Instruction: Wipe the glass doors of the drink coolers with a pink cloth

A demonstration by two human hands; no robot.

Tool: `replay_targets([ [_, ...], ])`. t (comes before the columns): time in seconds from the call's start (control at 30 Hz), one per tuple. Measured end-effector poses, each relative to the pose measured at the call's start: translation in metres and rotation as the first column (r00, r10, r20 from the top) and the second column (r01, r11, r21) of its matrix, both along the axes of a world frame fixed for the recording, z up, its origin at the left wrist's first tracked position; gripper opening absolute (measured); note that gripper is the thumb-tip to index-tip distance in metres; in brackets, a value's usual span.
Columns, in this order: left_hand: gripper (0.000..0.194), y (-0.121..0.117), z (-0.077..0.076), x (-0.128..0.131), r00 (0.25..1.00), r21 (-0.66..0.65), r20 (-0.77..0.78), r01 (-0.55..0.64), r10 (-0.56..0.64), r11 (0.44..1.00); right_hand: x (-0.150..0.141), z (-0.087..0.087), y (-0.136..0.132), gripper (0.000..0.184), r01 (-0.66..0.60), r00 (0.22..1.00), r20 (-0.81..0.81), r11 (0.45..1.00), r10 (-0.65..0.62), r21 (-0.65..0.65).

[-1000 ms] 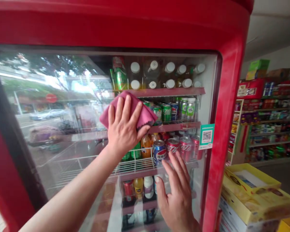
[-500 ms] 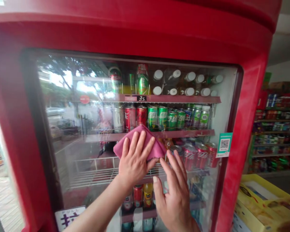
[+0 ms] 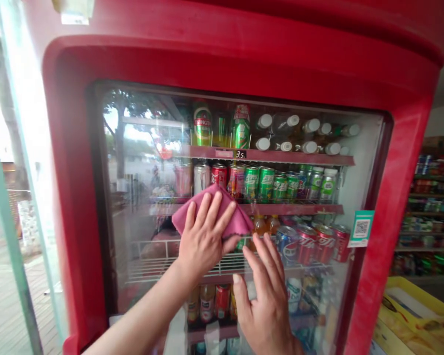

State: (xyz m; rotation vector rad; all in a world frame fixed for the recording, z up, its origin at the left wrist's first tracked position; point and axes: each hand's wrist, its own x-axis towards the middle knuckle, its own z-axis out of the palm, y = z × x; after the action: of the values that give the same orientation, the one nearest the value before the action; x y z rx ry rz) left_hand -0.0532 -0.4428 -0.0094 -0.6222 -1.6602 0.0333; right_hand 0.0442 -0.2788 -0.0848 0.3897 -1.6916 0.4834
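Observation:
My left hand (image 3: pixel 203 229) lies flat with spread fingers on a pink cloth (image 3: pixel 213 209), holding it against the glass door (image 3: pixel 133 217) of a red drinks fridge. The folded cloth covers part of the can shelf behind the glass. To its right, my right hand (image 3: pixel 264 291) is raised with its fingers apart and nothing in it. Whether its fingertips touch the glass I cannot tell. Behind the door stand green cans (image 3: pixel 266 183), a red can (image 3: pixel 219 173) and bottles with white caps (image 3: pixel 311 125).
A wide red frame (image 3: pixel 377 276) surrounds the glass. A QR-code sticker (image 3: pixel 361 229) is on its right side. Yellow boxes (image 3: pixel 422 305) sit at the lower right, before stocked shelves (image 3: pixel 425 217). A green post (image 3: pixel 11 246) stands at the left, with a paved walkway beyond.
The fridge has shifted to the right in view. My left hand and the pink cloth have slid left across the glass. My right hand has moved left alongside, still with its fingers apart.

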Motion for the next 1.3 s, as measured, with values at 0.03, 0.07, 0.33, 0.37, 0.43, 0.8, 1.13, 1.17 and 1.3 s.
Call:
replay_targets([
  [0.03, 0.097, -0.002, 0.026, -0.002, 1.0, 0.016, 0.002, -0.009, 0.009, 1.0, 0.0, 0.0, -0.004, 0.048, -0.006, 1.0, 0.004, 1.0, 0.006, 0.0],
  [0.07, 0.097, -0.004, 0.051, -0.004, 1.0, 0.033, 0.0, -0.013, 0.013, 0.999, 0.0, 0.0, -0.007, 0.047, -0.01, 1.0, 0.007, 1.0, 0.01, 0.0],
  [0.33, 0.095, -0.01, 0.137, -0.007, 0.999, 0.23, 0.02, 0.039, -0.045, 0.972, -0.003, 0.002, -0.025, 0.049, -0.021, 1.0, 0.024, 1.0, 0.02, 0.017],
  [0.37, 0.096, -0.011, 0.127, -0.007, 0.999, 0.232, 0.02, 0.038, -0.043, 0.972, -0.004, 0.001, -0.025, 0.049, -0.021, 1.0, 0.024, 1.0, 0.021, 0.017],
  [0.43, 0.099, -0.013, 0.097, -0.006, 0.999, 0.222, 0.021, 0.028, -0.034, 0.975, -0.004, 0.0, -0.025, 0.048, -0.019, 1.0, 0.024, 1.0, 0.019, 0.018],
  [0.8, 0.088, -0.048, -0.119, 0.019, 1.0, 0.235, 0.014, 0.019, -0.023, 0.972, -0.005, -0.001, -0.028, 0.044, -0.021, 1.0, 0.01, 0.999, 0.02, 0.042],
  [1.13, 0.099, -0.091, 0.01, -0.002, 0.996, 0.21, 0.022, -0.089, 0.086, 0.974, -0.006, -0.001, -0.04, 0.046, -0.072, 0.997, 0.036, 0.995, 0.07, 0.065],
  [1.17, 0.101, -0.095, 0.038, -0.006, 0.996, 0.209, 0.023, -0.084, 0.081, 0.974, -0.006, -0.001, -0.043, 0.046, -0.078, 0.996, 0.04, 0.995, 0.075, 0.067],
  [1.3, 0.099, -0.107, 0.125, -0.011, 0.998, 0.259, 0.059, -0.052, 0.038, 0.964, -0.006, 0.001, -0.05, 0.045, -0.101, 0.994, 0.036, 0.993, 0.099, 0.063],
])
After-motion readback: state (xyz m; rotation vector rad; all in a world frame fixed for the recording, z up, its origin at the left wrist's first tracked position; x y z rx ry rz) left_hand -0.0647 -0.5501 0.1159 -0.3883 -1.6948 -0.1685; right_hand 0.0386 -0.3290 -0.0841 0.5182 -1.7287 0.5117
